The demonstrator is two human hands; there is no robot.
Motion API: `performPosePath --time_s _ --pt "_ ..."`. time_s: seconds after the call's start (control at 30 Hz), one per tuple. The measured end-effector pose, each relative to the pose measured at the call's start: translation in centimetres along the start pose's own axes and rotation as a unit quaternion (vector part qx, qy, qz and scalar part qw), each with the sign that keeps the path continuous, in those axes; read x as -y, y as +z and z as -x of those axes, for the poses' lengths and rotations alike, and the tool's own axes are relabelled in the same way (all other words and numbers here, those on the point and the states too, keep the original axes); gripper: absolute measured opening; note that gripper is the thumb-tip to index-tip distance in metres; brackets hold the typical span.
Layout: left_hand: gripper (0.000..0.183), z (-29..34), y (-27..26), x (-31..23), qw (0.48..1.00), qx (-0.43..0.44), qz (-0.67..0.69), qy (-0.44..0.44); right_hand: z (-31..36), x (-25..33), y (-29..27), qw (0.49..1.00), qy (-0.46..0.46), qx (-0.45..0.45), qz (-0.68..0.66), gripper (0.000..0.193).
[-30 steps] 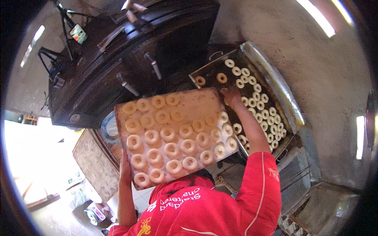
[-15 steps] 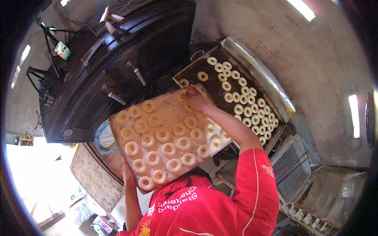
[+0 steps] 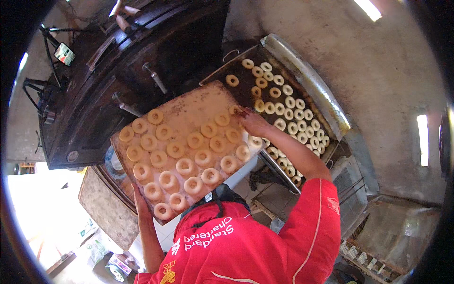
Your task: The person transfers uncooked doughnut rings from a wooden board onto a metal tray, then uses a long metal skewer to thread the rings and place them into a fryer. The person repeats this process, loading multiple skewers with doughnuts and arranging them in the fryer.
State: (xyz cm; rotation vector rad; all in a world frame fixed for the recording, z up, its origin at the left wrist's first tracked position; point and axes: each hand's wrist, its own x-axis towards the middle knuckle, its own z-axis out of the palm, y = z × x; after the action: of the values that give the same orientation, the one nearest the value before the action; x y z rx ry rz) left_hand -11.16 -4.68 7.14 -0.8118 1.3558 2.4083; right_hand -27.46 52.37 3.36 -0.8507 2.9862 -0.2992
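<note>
A wide wooden board (image 3: 187, 106) carries rows of pale dough rings (image 3: 175, 149) and tilts in front of me. At its lower left edge my left hand (image 3: 137, 193) holds it, the fingers mostly hidden by the board. My right hand (image 3: 254, 122) is at the board's right edge, its fingers closed on a dough ring (image 3: 234, 110) there; the fingertips are partly obscured. Beyond, a large dark pan (image 3: 222, 72) holds many more dough rings, most of them crowded toward its right side.
Dark metal oven doors (image 3: 109, 90) with handles (image 3: 154, 78) stand at left. A raised metal guard (image 3: 307, 80) lines the pan's far side. Another board (image 3: 106, 208) leans at lower left, near bags and packages (image 3: 116, 269). A wire rack (image 3: 369, 258) stands at lower right.
The board has shifted left and slightly up in view. My right hand has moved from over the board's upper part to its right edge. More of the pan's lower side shows.
</note>
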Motion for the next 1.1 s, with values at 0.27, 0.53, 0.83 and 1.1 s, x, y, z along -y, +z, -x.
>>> performPosePath --time_s 0.27,0.53,0.83,1.1 --pt "0.077 2.6 3.2 -2.9 0.999 -0.048 -0.01 -0.017 -1.2 -10.3 4.5 0.991 0.059 0.019 0.121 0.052" --pt "0.074 0.5 0.6 0.1 0.999 -0.005 0.034 -0.005 -2.3 2.4 -0.4 0.992 -0.055 -0.015 -0.108 0.053" --pt "0.076 3.2 1.6 -2.3 0.999 -0.026 0.02 -0.009 -3.4 -4.3 4.3 0.996 -0.046 -0.022 0.078 0.045" --pt "0.079 1.8 1.0 -0.7 0.999 -0.03 0.038 -0.003 -5.6 0.5 -0.6 0.985 0.042 0.039 -0.161 0.051"
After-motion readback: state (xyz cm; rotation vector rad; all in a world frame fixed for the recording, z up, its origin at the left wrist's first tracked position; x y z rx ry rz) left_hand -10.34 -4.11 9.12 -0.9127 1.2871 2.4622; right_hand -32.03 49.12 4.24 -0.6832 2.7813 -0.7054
